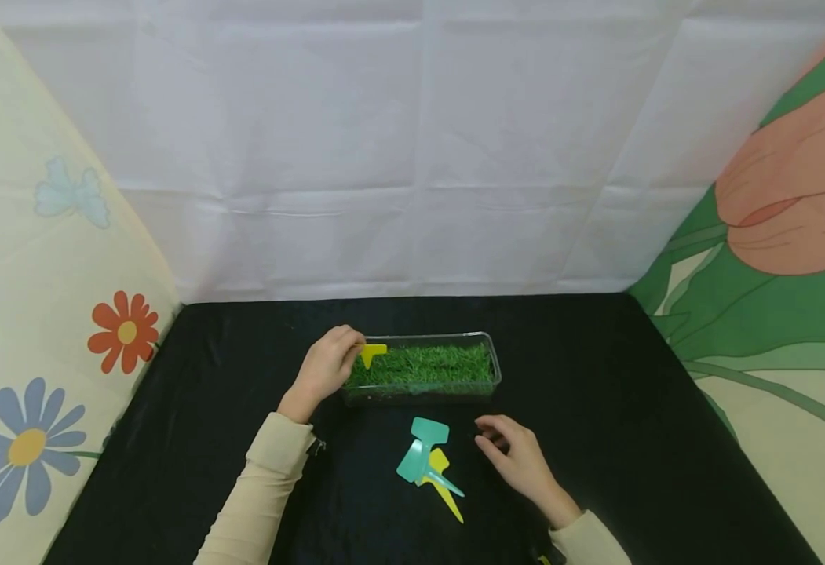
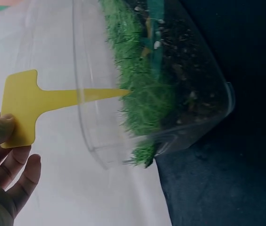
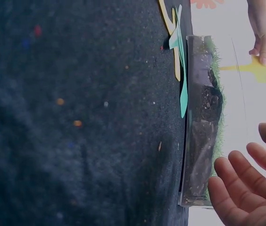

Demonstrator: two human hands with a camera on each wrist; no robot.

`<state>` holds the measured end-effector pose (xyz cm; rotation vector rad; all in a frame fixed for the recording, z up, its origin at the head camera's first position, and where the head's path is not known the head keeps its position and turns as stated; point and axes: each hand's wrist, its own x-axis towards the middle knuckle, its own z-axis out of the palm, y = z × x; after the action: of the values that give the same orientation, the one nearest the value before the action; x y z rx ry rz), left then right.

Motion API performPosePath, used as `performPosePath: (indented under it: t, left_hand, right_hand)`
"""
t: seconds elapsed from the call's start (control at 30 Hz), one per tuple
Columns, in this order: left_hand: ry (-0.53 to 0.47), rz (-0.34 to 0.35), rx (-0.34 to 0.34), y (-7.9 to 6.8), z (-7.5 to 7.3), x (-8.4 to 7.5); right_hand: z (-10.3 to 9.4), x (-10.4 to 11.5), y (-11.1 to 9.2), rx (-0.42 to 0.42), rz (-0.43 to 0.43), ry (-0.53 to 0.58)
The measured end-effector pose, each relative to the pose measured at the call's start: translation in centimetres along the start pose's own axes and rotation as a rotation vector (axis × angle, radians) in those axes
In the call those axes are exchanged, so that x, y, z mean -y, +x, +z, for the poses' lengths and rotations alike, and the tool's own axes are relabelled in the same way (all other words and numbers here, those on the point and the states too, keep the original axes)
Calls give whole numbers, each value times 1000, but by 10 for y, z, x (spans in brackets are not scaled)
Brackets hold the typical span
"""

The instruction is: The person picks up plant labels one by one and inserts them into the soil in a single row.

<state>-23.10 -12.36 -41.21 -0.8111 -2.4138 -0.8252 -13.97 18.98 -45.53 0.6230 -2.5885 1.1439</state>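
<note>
My left hand (image 1: 327, 362) pinches the head of a yellow T-shaped plant label (image 2: 22, 108) between thumb and fingers, over the left end of a clear plastic box (image 1: 497, 369). The label's tip touches or nearly touches the green grass (image 2: 147, 101) inside; the left wrist view shows dark soil (image 2: 189, 70) under it. Loosely curled and holding nothing, my right hand (image 1: 518, 459) hovers in front of the box. To its left, teal plant labels (image 1: 429, 431) and yellow ones (image 1: 449, 502) lie overlapping on the black cloth, so their exact number is hard to tell.
A black cloth (image 1: 596, 377) covers the table. White fabric (image 1: 412, 157) hangs behind it. Printed panels stand on both sides, with flowers (image 1: 27, 447) at the left and large leaves (image 1: 772, 306) at the right.
</note>
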Motion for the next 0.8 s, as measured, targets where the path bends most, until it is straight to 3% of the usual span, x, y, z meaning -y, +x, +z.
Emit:
performPosePath:
  t: [0.27, 0.8]
  left_hand:
    - [3, -48, 16, -5, 7, 6]
    - [14, -37, -21, -10, 16, 12]
  right_hand:
    - [0, 0, -2, -4, 2, -4]
    - [-2, -2, -4, -15, 14, -1]
